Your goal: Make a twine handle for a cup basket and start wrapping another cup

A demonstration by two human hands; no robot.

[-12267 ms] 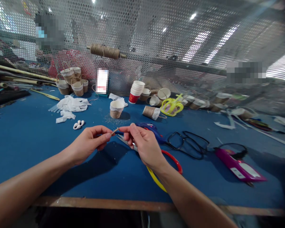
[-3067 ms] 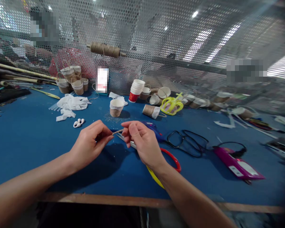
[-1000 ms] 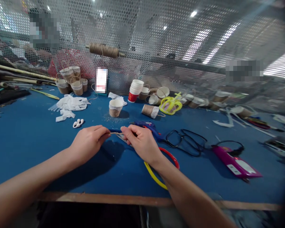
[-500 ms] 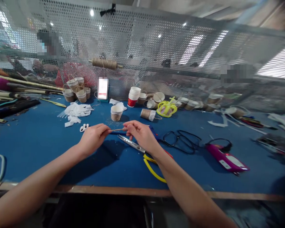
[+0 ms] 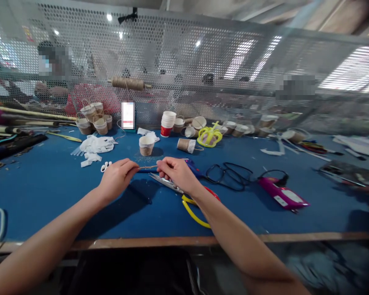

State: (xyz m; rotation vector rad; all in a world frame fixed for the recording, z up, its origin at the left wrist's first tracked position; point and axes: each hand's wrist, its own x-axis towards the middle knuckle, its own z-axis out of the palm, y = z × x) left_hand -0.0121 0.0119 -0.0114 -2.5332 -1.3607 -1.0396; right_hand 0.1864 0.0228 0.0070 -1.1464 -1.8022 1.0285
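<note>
A short piece of brown twine (image 5: 148,167) is stretched between my two hands above the blue table. My left hand (image 5: 118,178) pinches one end of it, and my right hand (image 5: 175,172) pinches the other. Below my right hand lie scissors (image 5: 188,205) with yellow and red handles, blades pointing to the left. Just beyond the twine stands a small cup (image 5: 146,146) with a brown wrapped body and a white fabric rim. A small white piece with several rounded lobes (image 5: 105,166) is beside my left hand.
White cloth scraps (image 5: 96,144) lie at left. Behind are wrapped cups (image 5: 101,125), stacked paper cups (image 5: 167,123), a phone (image 5: 128,115) and a twine spool (image 5: 128,83) on the mesh screen (image 5: 178,53). A yellow basket-like piece (image 5: 209,137), black cord (image 5: 230,176) and purple device (image 5: 283,194) sit rightward.
The view has shifted slightly, so the table's things appear a little further left. Both hands keep hold of the twine, nearly in the same pose.
</note>
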